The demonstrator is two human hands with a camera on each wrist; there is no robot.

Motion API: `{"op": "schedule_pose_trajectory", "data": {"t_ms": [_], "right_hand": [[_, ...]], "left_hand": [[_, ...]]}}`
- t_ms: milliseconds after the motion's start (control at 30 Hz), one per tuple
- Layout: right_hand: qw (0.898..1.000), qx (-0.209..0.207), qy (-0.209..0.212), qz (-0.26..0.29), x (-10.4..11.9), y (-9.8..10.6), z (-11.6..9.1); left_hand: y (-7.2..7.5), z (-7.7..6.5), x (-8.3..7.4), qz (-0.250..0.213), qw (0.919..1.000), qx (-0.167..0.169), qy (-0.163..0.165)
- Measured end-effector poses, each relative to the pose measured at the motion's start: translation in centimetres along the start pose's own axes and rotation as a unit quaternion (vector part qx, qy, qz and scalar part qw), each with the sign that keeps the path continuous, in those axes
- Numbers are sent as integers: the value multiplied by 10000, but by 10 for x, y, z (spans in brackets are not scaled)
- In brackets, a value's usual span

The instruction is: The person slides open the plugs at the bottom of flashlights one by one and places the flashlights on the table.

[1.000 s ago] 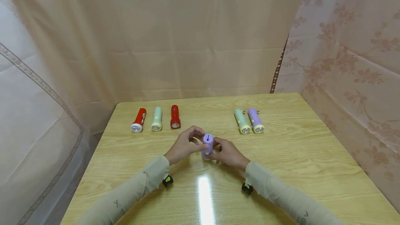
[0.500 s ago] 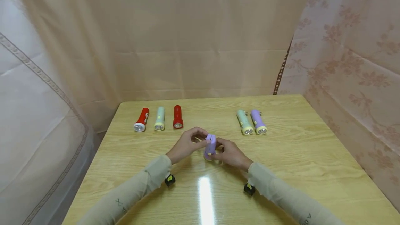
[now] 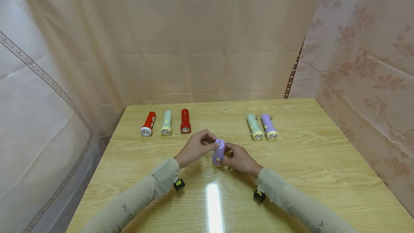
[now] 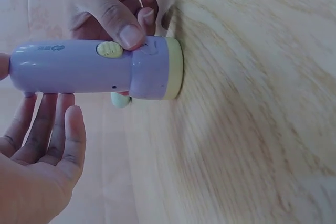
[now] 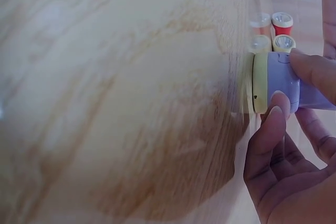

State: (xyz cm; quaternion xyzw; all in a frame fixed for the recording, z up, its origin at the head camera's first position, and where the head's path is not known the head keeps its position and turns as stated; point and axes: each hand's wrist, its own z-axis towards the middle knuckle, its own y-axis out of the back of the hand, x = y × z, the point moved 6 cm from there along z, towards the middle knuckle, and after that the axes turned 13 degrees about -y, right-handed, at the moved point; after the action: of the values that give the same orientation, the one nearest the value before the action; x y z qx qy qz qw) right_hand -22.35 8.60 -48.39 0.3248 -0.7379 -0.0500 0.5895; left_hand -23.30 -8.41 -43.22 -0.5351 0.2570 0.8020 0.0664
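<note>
A purple flashlight (image 3: 220, 152) stands upright in the middle of the table, its pale yellow lens rim down. My left hand (image 3: 196, 148) pinches its upper end, thumb near the tail and fingertips on the far side. My right hand (image 3: 240, 159) grips it lower down, by the wider head. In the left wrist view the right thumb (image 4: 128, 32) lies beside the yellow switch (image 4: 109, 50). The right wrist view shows the lens rim (image 5: 259, 83) right at the tabletop, with fingertips on the purple head. The lens itself is hidden.
Back left on the wooden table (image 3: 291, 190) lie a red-and-white flashlight (image 3: 148, 123), a mint one (image 3: 166, 122) and a red one (image 3: 185, 120). Back right, a mint flashlight (image 3: 254, 126) and a purple one (image 3: 269, 126) lie side by side. Curtains hang behind.
My left thumb has slid up the purple flashlight toward its tail end. The right hand keeps its grip near the head. The head view has shifted slightly.
</note>
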Motion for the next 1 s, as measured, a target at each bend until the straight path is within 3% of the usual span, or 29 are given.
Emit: {"op": "schedule_pose_trajectory", "data": {"t_ms": [1000], "right_hand": [[10000, 17, 8, 87, -2, -1, 1]], "left_hand": [[1, 4, -4, 132, 9993, -326, 138]]}}
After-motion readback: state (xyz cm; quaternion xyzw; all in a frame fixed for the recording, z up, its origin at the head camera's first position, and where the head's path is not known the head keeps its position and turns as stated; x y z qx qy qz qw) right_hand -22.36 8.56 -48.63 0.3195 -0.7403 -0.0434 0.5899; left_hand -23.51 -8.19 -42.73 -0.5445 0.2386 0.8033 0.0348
